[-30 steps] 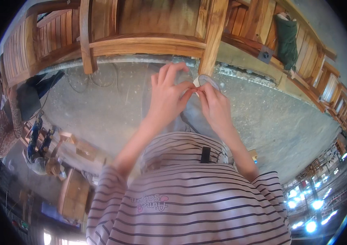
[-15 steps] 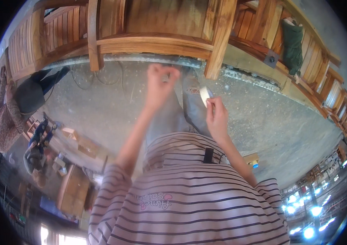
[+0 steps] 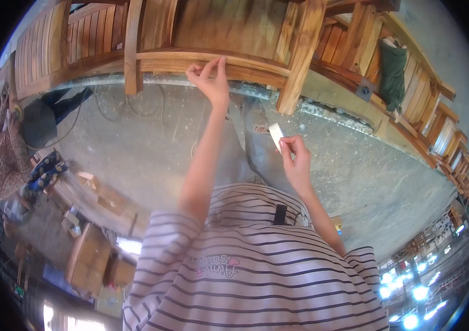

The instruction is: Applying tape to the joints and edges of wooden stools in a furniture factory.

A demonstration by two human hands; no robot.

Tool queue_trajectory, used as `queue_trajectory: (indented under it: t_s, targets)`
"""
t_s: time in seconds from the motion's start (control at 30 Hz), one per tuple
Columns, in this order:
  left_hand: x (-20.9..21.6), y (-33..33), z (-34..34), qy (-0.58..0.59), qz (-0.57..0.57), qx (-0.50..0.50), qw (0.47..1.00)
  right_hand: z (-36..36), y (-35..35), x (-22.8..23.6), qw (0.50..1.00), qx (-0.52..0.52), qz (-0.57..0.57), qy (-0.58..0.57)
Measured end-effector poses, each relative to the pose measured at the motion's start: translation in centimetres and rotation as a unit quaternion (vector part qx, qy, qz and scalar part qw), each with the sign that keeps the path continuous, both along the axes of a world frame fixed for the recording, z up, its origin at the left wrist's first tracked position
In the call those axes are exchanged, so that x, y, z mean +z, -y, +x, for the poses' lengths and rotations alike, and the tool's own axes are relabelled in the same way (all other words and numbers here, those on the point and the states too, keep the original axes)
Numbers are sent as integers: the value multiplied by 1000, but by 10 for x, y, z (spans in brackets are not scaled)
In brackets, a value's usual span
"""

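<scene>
My left hand (image 3: 210, 85) is raised to the front rail (image 3: 190, 60) of a wooden furniture frame. Its thumb and forefinger come together in a pinch against the wood, and the other fingers are curled. Anything between those fingertips is too small to make out. Lower and to the right, my right hand (image 3: 296, 157) grips a roll of white tape (image 3: 276, 134) between thumb and fingers. That roll is tilted and held apart from the frame, above my shoes.
An upright wooden post (image 3: 300, 60) stands right of the rail. Dark green cloth (image 3: 392, 74) hangs over slatted wood at the right. Cables (image 3: 160, 107) lie on the concrete floor (image 3: 129, 149). Another person (image 3: 5, 160) is at the far left, with wooden boxes (image 3: 88, 251) lower down.
My left hand has moved up and forward from above the floor to the wooden rail, still pinched. My right hand has shifted slightly down, and the tape roll has turned more edge-on.
</scene>
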State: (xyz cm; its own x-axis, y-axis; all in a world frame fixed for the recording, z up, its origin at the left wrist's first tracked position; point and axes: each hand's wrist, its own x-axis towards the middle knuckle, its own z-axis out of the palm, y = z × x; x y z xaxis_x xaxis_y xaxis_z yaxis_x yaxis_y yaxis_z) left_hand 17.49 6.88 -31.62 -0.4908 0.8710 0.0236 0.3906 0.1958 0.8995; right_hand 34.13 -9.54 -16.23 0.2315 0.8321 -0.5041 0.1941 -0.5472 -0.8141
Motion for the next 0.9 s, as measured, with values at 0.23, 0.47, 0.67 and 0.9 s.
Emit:
queue_trajectory:
  t_s: [0.23,0.47,0.67,0.9]
  targets:
    - [10,-3,-3,-16,-62,66,996,4,-7,8,1000,1,10,-12]
    - [38,-23,-14,-19,-324,101,941,15,-7,7,998,-32,46,-16]
    - [72,-85,2,-229,12,-44,972,22,-10,14,995,-92,42,-23]
    - [8,-93,18,-385,-56,-221,894,27,-9,11,992,-103,60,-33]
